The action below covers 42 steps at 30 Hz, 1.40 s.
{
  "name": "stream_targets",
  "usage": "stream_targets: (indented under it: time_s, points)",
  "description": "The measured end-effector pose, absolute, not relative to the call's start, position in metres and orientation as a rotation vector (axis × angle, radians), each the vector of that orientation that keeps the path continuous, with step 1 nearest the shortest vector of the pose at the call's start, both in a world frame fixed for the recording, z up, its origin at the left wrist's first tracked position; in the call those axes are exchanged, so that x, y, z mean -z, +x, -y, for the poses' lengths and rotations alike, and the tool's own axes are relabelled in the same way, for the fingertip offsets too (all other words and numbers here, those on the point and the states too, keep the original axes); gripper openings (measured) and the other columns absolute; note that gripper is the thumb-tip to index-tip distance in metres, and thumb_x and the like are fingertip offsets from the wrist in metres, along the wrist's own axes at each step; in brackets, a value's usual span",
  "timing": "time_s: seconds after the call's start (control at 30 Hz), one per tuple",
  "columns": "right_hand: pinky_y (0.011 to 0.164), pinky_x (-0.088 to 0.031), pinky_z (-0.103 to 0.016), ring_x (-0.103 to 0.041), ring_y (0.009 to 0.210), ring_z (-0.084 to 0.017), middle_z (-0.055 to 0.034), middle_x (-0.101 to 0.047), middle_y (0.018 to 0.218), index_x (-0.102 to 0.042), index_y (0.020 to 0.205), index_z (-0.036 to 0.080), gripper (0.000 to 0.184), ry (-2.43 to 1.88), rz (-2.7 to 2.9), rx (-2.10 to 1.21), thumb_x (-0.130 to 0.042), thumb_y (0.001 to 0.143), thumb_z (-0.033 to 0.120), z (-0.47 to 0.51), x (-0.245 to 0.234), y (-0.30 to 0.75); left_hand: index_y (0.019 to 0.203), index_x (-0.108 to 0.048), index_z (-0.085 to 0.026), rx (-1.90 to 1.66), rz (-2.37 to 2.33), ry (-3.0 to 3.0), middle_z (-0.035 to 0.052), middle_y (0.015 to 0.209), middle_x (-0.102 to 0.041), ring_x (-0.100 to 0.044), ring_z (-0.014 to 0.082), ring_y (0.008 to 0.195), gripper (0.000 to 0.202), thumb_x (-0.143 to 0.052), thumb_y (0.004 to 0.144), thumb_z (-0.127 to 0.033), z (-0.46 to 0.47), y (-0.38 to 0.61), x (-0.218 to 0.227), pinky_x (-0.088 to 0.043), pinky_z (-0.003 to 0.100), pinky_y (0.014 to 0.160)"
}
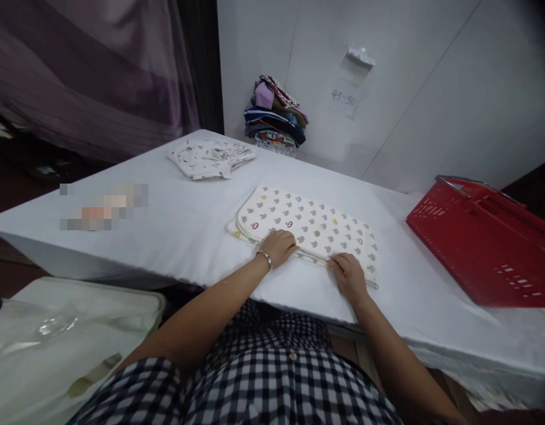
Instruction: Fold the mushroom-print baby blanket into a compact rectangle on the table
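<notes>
A folded white cloth (308,221) lies on the table, printed with small grey, red, yellow and green mushroom-like shapes. Its layers show along the edge nearest me. My left hand (279,248), with a silver bracelet at the wrist, has its fingers closed on the middle of that near edge. Farther right on the same edge, my right hand (348,274) pinches the cloth between thumb and fingers. The fingertips of both hands are partly hidden.
A white-covered table (175,236) stretches before me. Another patterned white cloth (210,158) sits at its far left. To the right stands a red plastic basket (489,248). Folded clothes (276,115) are stacked by the wall. A pale padded surface (117,307) is at lower left.
</notes>
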State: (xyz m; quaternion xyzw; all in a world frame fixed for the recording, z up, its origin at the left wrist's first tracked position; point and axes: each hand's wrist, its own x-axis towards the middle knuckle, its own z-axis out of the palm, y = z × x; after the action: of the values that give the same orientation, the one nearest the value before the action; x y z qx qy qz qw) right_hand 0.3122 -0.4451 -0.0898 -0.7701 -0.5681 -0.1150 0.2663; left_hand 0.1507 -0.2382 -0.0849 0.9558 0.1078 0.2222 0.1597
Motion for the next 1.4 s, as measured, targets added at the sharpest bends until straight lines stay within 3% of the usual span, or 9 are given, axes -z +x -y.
stream_targets:
  time_s: [0.2,0.33,0.57,0.7,0.9,1.13,1.4]
  points:
    - [0.076,-0.042,-0.035,-0.054,0.083,-0.02,-0.0055,-0.061,0.085,-0.061,0.086,0.021,0.024,-2.097,1.42,0.211,-0.041,0.091,0.035,0.4424,0.0858,0.3098,0.091,-0.06,-0.02,-0.73,-0.161,2.7,0.0045,0.109,-0.059,-0.053,0.0165,0.096,0.02,-0.041,0.085,-0.013,0.2391,0.1493,0.0871,-0.04,0.033,0.083]
    - [0.076,-0.042,-0.034,-0.054,0.083,-0.02,-0.0054,-0.061,0.084,-0.06,0.086,0.021,0.024,-2.078,1.403,0.213,-0.041,0.091,0.034,0.4428,0.086,0.3095,0.082,-0.06,-0.02,-0.682,-0.103,2.694,0.0047,0.116,-0.056,-0.052,0.0164,0.101,0.029,-0.04,0.075,0.0,0.2412,0.146,0.0835,-0.041,0.035,0.086]
    - [0.077,-0.043,-0.035,-0.054,0.083,-0.02,-0.0054,-0.06,0.084,-0.059,0.086,0.022,0.024,-2.043,1.394,0.222,-0.041,0.091,0.035,0.443,0.0883,0.3096,0.092,-0.061,-0.021,-0.702,-0.128,2.719,0.0059,0.118,-0.055,-0.051,0.0206,0.105,0.017,-0.051,0.079,-0.017,0.2444,0.1443,0.0828,-0.04,0.038,0.088]
    - [0.077,-0.043,-0.036,-0.054,0.083,-0.02,-0.0055,-0.06,0.085,-0.059,0.086,0.022,0.023,-2.032,1.397,0.221,-0.041,0.091,0.035,0.4432,0.0897,0.3105,0.087,-0.062,-0.019,-0.722,-0.209,2.796,0.007,0.113,-0.058,-0.052,0.0204,0.102,0.019,-0.045,0.082,-0.011,0.2431,0.1469,0.0866,-0.04,0.037,0.085]
    - [0.077,-0.043,-0.035,-0.055,0.084,-0.02,-0.0054,-0.061,0.087,-0.061,0.088,0.021,0.021,-2.051,1.438,0.25,-0.043,0.09,0.032,0.4432,0.0898,0.3099,0.082,-0.064,-0.02,-0.672,-0.243,2.828,0.0057,0.115,-0.057,-0.051,0.0208,0.104,0.025,-0.047,0.075,-0.002,0.243,0.1455,0.0852,-0.039,0.037,0.085]
    - [0.076,-0.043,-0.035,-0.054,0.084,-0.02,-0.006,-0.062,0.088,-0.062,0.089,0.021,0.023,-2.064,1.453,0.26,-0.043,0.09,0.034,0.4436,0.0905,0.3103,0.088,-0.065,-0.022,-0.636,-0.216,2.832,0.0036,0.118,-0.056,-0.049,0.0219,0.106,0.014,-0.053,0.082,-0.021,0.2465,0.1434,0.0816,-0.037,0.04,0.087]
    - [0.076,-0.043,-0.034,-0.053,0.085,-0.019,-0.0069,-0.061,0.09,-0.063,0.092,0.019,0.024,-2.049,1.49,0.331,-0.042,0.091,0.032,0.4446,0.0921,0.3101,0.082,-0.064,-0.021,-0.617,-0.212,2.754,0.0023,0.117,-0.056,-0.048,0.0192,0.107,0.015,-0.048,0.085,-0.021,0.2431,0.1438,0.0799,-0.036,0.037,0.09]
